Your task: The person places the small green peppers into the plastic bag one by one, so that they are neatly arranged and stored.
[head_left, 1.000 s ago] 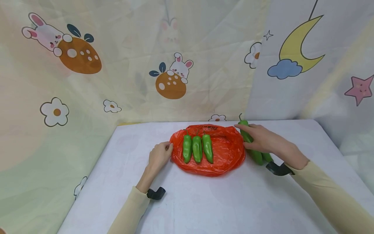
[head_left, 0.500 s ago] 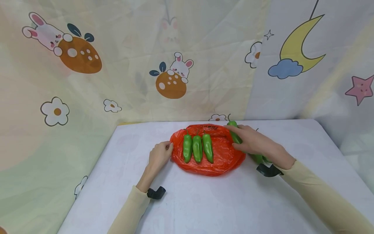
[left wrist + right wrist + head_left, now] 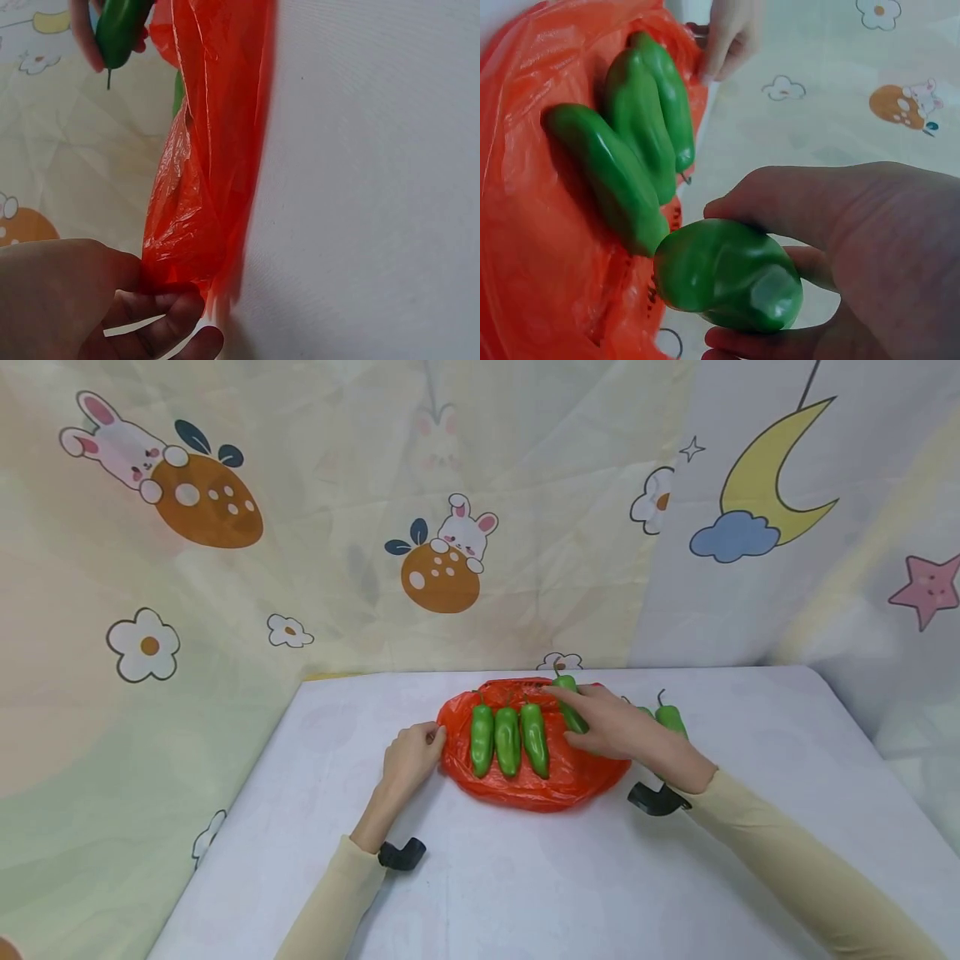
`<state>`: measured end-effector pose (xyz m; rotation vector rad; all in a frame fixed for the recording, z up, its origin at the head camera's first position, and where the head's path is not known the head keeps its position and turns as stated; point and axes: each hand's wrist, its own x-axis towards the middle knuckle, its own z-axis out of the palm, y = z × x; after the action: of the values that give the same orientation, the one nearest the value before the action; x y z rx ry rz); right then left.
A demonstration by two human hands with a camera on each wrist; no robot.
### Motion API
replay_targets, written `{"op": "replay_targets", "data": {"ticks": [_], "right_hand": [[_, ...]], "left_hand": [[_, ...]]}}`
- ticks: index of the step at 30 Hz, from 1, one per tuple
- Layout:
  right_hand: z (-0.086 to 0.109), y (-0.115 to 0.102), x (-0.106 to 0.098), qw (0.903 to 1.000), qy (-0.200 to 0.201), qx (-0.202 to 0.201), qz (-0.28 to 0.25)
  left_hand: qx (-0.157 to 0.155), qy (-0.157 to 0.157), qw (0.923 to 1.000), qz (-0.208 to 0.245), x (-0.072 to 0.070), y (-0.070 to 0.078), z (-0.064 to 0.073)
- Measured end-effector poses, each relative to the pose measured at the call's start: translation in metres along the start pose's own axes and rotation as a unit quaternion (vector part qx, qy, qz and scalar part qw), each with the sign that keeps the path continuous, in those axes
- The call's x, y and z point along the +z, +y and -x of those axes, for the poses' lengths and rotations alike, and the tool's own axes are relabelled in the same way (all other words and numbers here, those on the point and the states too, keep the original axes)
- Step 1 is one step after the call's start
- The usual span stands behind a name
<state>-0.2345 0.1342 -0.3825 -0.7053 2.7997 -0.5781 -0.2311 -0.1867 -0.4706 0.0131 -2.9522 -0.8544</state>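
A red plastic bag point(image 3: 555, 789) lies spread on the table, its edges bunched into a raised rim. On it, three green peppers point(image 3: 507, 743) rest side by side toward the left, stems pointing away. My left hand point(image 3: 408, 758) pinches the bag's left rim between thumb and fingers, as the left wrist view shows closely. My right hand point(image 3: 611, 727) holds another green pepper point(image 3: 727, 274) above the bag, just right of the row, with thumb on one side and fingers on the other. In the head view the hand covers part of that pepper.
Right of the bag, more green peppers point(image 3: 670, 718) lie on the white table point(image 3: 525, 885), partly hidden behind my right hand and forearm. A printed cloth point(image 3: 330, 577) with rabbits, flowers and a moon hangs behind the table.
My right hand has carried the held pepper leftward, from the bag's right side to over the bag. Peppers at the right have come into sight behind it. The left hand stays at the rim.
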Motion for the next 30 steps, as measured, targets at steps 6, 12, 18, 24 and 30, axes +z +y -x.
{"op": "replay_targets", "data": {"ticks": [6, 12, 18, 24, 30], "right_hand": [[-0.009, -0.002, 0.009, 0.9997, -0.019, -0.011, -0.014], [-0.018, 0.001, 0.023, 0.9992, -0.028, 0.012, -0.027], [-0.025, 0.006, 0.039, 0.9978, -0.043, 0.048, -0.013], [-0.027, 0.006, 0.045, 0.9952, -0.055, 0.081, -0.006], [-0.027, 0.009, 0.052, 0.9935, -0.057, 0.097, -0.017]], "left_hand": [[-0.004, -0.002, 1.0000, 0.006, -0.001, 0.001, 0.000], [-0.001, 0.002, 1.0000, 0.004, 0.000, -0.001, -0.001], [-0.002, 0.000, 1.0000, -0.002, 0.000, -0.002, 0.001], [0.003, -0.002, 1.0000, -0.001, 0.000, -0.001, 0.002], [-0.001, 0.002, 1.0000, -0.005, -0.001, 0.001, 0.002]]}}
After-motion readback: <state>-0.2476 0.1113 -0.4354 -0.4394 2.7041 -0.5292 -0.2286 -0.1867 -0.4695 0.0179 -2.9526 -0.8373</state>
